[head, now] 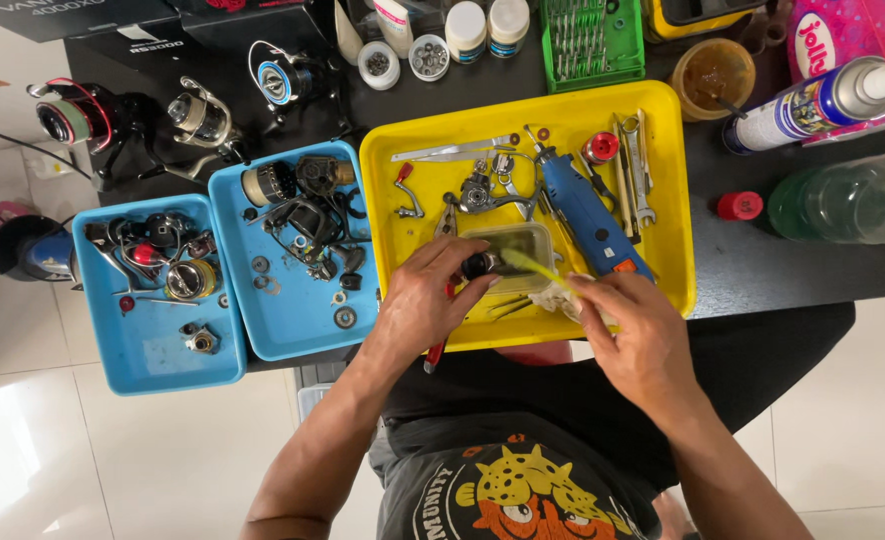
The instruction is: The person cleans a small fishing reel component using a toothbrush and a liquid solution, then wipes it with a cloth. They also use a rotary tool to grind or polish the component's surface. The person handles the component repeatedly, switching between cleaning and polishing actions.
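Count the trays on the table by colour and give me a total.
Yellow tray: 1
Blue trays, one at the far left and one beside it: 2
Total: 3

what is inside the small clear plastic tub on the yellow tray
The small clear plastic tub holds a small dark round part, gripped by the left hand, and the tip of a yellow-green brush from the right hand. The hands cover its near edge.
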